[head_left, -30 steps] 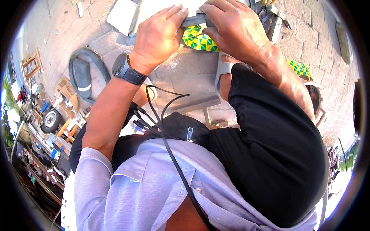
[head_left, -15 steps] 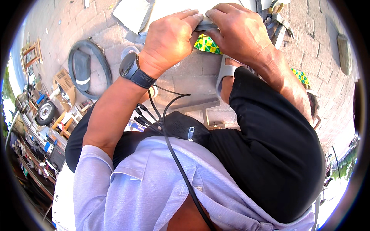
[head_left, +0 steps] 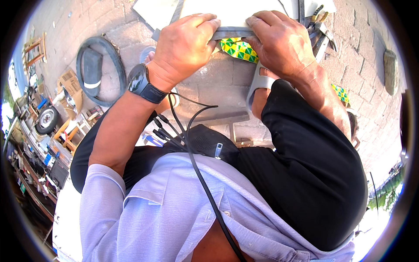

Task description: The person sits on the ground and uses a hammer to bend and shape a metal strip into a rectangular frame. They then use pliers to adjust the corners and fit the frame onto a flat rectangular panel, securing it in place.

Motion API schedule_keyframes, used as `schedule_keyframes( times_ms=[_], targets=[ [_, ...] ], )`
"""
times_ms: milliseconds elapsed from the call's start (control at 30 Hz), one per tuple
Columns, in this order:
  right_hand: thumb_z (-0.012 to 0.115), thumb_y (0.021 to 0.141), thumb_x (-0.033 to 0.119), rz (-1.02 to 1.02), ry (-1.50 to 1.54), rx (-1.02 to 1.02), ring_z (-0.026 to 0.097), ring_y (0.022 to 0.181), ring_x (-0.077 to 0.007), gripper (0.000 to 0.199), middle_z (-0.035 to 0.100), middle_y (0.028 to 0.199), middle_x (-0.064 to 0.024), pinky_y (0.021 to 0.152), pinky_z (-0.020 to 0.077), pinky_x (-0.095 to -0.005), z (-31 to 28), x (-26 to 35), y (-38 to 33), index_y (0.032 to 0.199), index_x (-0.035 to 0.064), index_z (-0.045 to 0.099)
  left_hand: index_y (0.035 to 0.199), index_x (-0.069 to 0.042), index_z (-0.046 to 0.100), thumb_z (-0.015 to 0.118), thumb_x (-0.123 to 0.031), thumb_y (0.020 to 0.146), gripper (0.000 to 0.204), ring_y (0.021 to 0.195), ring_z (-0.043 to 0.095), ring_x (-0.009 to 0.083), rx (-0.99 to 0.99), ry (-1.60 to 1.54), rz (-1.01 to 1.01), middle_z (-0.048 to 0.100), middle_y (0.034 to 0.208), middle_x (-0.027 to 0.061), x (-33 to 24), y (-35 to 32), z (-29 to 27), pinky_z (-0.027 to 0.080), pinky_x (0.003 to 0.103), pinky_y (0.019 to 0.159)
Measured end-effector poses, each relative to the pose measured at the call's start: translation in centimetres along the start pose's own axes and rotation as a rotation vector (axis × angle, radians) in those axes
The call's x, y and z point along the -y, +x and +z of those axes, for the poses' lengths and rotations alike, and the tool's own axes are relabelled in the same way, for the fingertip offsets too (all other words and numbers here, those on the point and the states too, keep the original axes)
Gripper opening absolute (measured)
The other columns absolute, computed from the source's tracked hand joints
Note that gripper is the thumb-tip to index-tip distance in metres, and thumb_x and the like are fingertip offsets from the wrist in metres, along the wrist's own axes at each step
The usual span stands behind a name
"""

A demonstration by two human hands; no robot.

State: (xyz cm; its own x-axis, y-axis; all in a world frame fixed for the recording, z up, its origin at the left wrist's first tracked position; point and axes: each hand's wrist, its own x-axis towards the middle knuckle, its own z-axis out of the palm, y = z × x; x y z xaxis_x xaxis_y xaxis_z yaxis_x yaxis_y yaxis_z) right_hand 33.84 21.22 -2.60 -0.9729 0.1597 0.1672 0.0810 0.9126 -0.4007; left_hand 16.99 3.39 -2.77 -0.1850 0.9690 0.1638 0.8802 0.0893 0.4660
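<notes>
Grey strip is grasped by fingers of the left hand and right hand, beside a white surface.

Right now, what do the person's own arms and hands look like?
The left hand and right hand are ungloved. A dark watch with a round face and dark strap circles the left wrist; the right wrist is bare. The left sleeve is short and pale lilac; the right sleeve is hidden.
</notes>
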Motion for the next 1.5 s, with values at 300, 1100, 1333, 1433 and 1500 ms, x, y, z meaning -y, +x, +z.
schedule_keyframes(
  times_ms=[300,1100,1333,1433,1500],
  targets=[
    [0.078,0.08,0.022,0.004,-0.026,0.0,0.069,0.094,-0.0306,0.022,0.067,0.092,-0.0104,0.079,0.0575,-0.0437,0.0,0.4,0.2,0.088,0.0046,0.068,0.109,-0.006,0.074,0.078,-0.01,0.081,0.028,0.095,0.073,0.0292,0.034,-0.023,0.012,0.075,0.112,0.0084,0.5,0.0,-0.4,0.059,0.037,0.082],
    [0.08,0.083,0.016,-0.049,0.052,0.173,0.07,0.094,-0.0308,0.024,0.07,0.099,-0.0107,0.079,0.0593,-0.0399,0.7,0.4,0.7,0.101,0.002,0.073,0.104,-0.007,0.076,0.079,-0.016,0.079,0.026,0.094,0.074,0.0268,0.023,-0.022,-0.006,0.077,0.108,0.0092,0.8,-1.1,0.7,0.06,0.036,0.078],
    [0.077,0.076,0.017,-0.073,0.081,0.059,0.065,0.079,-0.0276,0.017,0.06,0.079,-0.0054,0.067,0.055,-0.0402,2.1,0.0,0.8,0.071,0.0077,0.063,0.1,-0.008,0.077,0.078,-0.015,0.079,0.022,0.087,0.074,0.0277,0.181,-0.017,-0.029,0.077,0.104,0.0089,1.0,-0.6,0.6,0.059,0.036,0.072],
    [0.075,0.076,0.016,-0.064,0.087,0.086,0.065,0.081,-0.0266,0.014,0.061,0.081,-0.005,0.069,0.0553,-0.0398,2.5,0.4,-0.2,0.074,0.0077,0.064,0.099,-0.008,0.077,0.076,-0.012,0.079,0.02,0.087,0.074,0.0264,0.17,-0.022,-0.046,0.077,0.104,0.008,0.7,-1.2,1.5,0.06,0.036,0.072],
    [0.074,0.075,0.016,-0.082,0.084,0.061,0.065,0.084,-0.026,0.013,0.061,0.084,-0.0051,0.071,0.0556,-0.0393,3.1,0.4,-1.0,0.079,0.0071,0.065,0.098,-0.008,0.077,0.076,-0.01,0.079,0.019,0.088,0.074,0.0249,0.056,-0.045,-0.029,0.077,0.104,0.0073,0.2,-2.3,2.8,0.06,0.035,0.072]
  ],
)
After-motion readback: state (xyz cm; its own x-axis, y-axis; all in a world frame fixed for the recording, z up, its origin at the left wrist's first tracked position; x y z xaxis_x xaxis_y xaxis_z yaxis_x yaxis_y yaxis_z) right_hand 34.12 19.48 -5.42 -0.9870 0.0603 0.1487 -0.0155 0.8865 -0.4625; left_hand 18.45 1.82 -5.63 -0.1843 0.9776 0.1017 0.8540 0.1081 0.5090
